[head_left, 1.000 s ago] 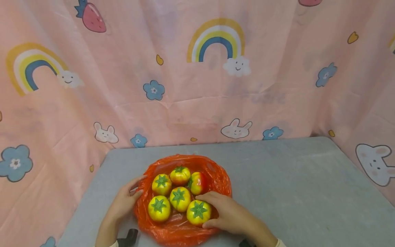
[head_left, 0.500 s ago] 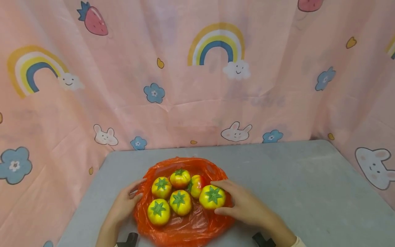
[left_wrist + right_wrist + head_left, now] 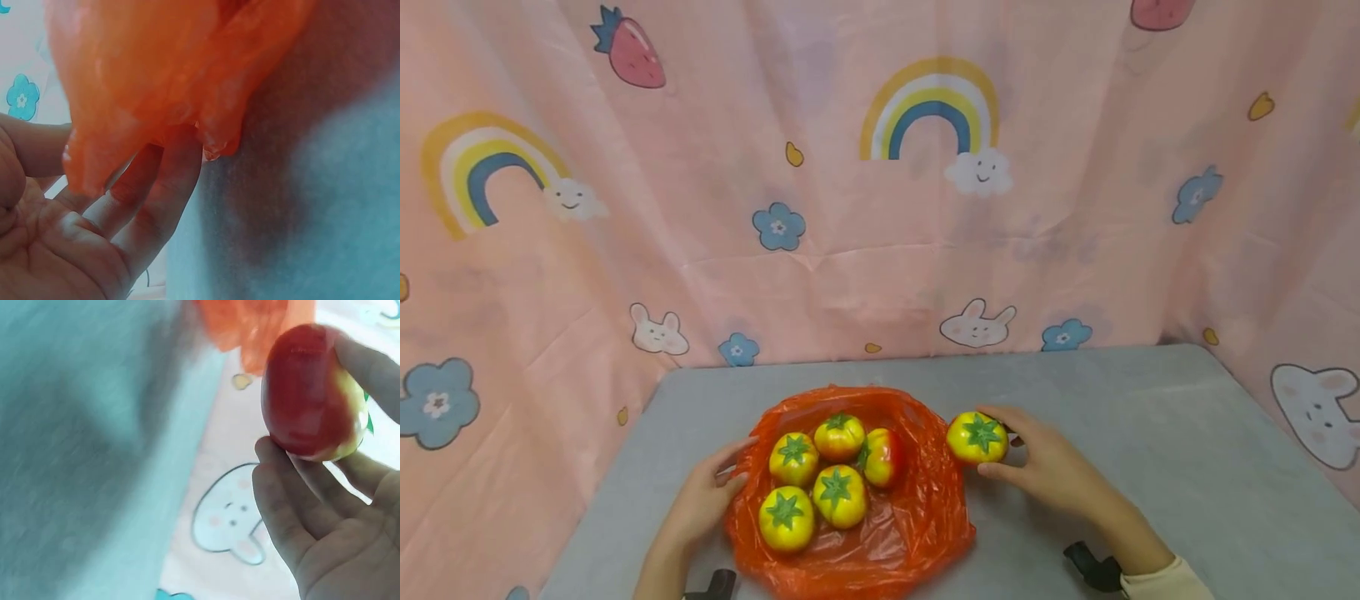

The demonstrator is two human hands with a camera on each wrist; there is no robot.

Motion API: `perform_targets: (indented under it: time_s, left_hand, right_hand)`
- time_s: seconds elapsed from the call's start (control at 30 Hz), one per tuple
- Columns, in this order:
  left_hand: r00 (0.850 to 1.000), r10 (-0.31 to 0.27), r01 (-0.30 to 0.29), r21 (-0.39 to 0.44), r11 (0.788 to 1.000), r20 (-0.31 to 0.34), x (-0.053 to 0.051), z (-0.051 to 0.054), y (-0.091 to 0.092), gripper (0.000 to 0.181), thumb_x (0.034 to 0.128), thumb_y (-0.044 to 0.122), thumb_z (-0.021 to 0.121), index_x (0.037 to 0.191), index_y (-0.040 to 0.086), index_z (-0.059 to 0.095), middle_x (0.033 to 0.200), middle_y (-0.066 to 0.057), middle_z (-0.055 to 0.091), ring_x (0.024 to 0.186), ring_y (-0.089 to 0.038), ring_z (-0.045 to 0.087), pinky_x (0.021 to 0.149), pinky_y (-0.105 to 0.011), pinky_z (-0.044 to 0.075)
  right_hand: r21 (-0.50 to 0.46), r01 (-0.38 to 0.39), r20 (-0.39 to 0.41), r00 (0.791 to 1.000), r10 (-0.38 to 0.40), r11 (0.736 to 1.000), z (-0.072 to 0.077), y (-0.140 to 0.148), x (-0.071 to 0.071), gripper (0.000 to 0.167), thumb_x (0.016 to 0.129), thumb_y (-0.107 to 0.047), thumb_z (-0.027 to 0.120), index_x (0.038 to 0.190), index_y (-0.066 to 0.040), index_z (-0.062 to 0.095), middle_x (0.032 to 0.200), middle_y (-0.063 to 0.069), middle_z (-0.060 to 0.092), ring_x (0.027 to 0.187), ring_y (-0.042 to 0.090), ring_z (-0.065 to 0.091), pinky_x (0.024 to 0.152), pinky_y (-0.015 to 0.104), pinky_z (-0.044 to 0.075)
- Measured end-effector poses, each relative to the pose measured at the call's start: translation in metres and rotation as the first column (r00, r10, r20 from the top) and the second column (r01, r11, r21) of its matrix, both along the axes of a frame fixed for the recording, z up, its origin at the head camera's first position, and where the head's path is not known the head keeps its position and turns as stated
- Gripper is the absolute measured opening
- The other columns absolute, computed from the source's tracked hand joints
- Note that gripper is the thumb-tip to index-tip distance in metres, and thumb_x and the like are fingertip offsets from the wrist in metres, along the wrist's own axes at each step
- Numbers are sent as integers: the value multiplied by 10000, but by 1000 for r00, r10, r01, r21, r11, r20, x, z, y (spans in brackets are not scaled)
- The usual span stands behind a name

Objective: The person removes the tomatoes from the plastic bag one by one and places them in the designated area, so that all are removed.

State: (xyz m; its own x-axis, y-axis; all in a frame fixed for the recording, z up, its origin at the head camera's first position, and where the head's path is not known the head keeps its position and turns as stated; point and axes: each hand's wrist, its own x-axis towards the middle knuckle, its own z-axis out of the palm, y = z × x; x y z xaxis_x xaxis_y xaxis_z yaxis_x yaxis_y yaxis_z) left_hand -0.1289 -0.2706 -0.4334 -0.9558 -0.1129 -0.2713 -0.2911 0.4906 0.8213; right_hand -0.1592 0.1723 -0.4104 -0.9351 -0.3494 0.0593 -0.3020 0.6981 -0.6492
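In the head view, my right hand holds a yellow tomato with a green star-shaped top, just off the right rim of a red plastic bag. The right wrist view shows that tomato's red underside, with thumb and fingers around it. Several similar tomatoes lie inside the opened bag; one is on its side. My left hand touches the bag's left edge, thumb and fingers apart. In the left wrist view its fingertips are hidden by the bag's folds.
The grey table extends to the right of the bag. A pink curtain printed with rainbows and rabbits hangs behind and at both sides. A black wrist mount sits on my right forearm.
My right hand has lifted the tomato from the bag's lower right and carried it right and away from me, past the rim. The left hand has stayed at the bag's left edge.
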Motion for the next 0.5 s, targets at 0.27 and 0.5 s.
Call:
perform_targets:
  time_s: [0.27, 0.5]
  left_hand:
    - [1000, -4, 4, 4, 1000, -5, 0, 3, 0, 539, 994, -26, 484, 1472, 225, 485, 1541, -210, 415, 1321, -450, 522, 945, -471, 578]
    - [1000, 4, -4, -7, 1000, 7, 0, 0, 1, 521, 994, -10, 504, 1460, 223, 499, 1529, -210, 433, 1311, -451, 532, 928, -466, 586]
  right_hand:
    - [71, 17, -48, 999, -13, 997, -17, 15, -22, 726, 844, -381, 785, 1440, -99, 482, 1428, 166, 546, 1219, 349, 582, 966, 521, 550]
    - [103, 44, -26, 999, -42, 994, -28, 23, -30, 754, 842, -402, 780, 1439, -56, 477, 1440, 218, 530, 1306, 435, 515, 1062, 629, 438]
